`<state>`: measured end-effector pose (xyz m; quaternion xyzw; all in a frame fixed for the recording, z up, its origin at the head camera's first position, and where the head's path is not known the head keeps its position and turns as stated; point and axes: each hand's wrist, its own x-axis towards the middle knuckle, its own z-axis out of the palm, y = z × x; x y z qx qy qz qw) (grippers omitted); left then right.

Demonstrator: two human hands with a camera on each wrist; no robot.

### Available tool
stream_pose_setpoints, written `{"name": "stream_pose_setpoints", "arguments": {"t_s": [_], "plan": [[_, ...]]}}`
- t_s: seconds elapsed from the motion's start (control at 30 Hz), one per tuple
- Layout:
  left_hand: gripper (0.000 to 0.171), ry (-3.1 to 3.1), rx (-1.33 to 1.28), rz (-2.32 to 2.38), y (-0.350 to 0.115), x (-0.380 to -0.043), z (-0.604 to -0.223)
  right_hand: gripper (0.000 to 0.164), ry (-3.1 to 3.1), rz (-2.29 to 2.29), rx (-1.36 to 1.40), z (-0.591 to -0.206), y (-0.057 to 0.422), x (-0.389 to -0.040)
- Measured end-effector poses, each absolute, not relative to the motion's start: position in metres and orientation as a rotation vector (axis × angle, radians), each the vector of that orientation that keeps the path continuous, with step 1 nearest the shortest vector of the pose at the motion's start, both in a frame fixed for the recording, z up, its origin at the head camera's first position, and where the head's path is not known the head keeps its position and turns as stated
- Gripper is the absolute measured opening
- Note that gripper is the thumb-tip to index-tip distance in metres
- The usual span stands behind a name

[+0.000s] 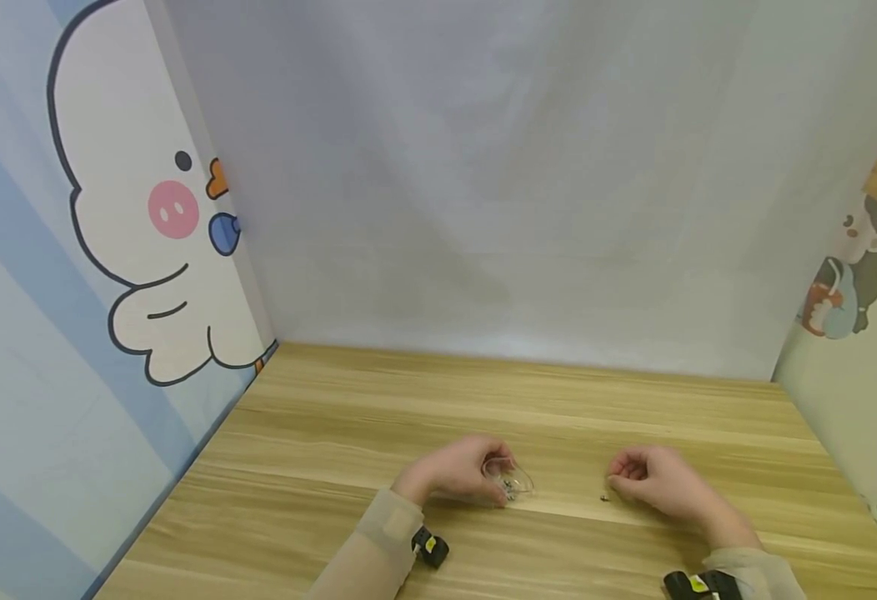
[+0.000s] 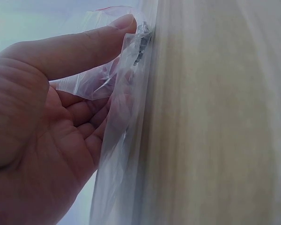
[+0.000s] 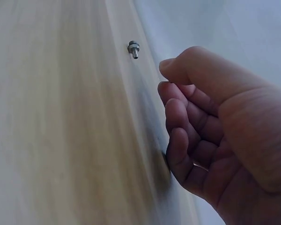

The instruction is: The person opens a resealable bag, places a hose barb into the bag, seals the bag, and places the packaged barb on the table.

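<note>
A clear plastic zip bag [image 1: 523, 481] is gripped by my left hand [image 1: 463, 469], the thumb lying across it and the fingers behind. Small metal parts [image 2: 143, 40] show inside the bag, near the thumb tip in the left wrist view. To the right, a single small metal fitting [image 3: 134, 49] with a hex collar and a narrow stem rests on the table. My right hand [image 1: 659, 483] is just beside this fitting, apart from it. Its fingers are loosely curved with nothing between thumb and forefinger.
Both hands are over a wood-grain table [image 1: 378, 400]. A pale grey curtain [image 1: 483, 208] rises behind its far edge. Printed cartoon panels [image 1: 123, 183] stand at the left and right sides. Each wrist wears a black camera [image 1: 429, 547].
</note>
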<state>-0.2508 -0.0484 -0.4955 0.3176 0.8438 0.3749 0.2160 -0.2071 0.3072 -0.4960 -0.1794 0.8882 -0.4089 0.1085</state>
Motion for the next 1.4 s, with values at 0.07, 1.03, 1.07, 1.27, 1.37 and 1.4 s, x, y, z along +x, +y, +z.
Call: {"name": "stream_pose_setpoints", "arguments": {"t_s": [0.07,1.03,1.07,1.27,1.37,1.4], "plan": [[0.046,2.339,0.882,1.039,-0.048,-0.251,-0.496,0.012,2.617,-1.196,-0.535,-0.495,0.306,-0.207],[0.046,2.333,0.885,1.027,-0.048,-0.252,-0.494,0.006,2.67,-1.263,-0.649,-0.488,0.277,-0.204],[0.046,2.332,0.882,1.028,-0.048,-0.252,-0.494,0.006,2.672,-1.259,-0.651,-0.488,0.277,-0.204],[0.046,2.327,0.889,1.032,-0.048,-0.251,-0.494,0.004,2.689,-1.236,-0.637,-0.488,0.275,-0.204],[0.046,2.333,0.882,1.031,-0.049,-0.25,-0.493,0.005,2.695,-1.246,-0.675,-0.488,0.272,-0.203],[0.046,2.331,0.879,1.034,-0.049,-0.25,-0.493,0.005,2.694,-1.255,-0.692,-0.489,0.27,-0.203]]}}
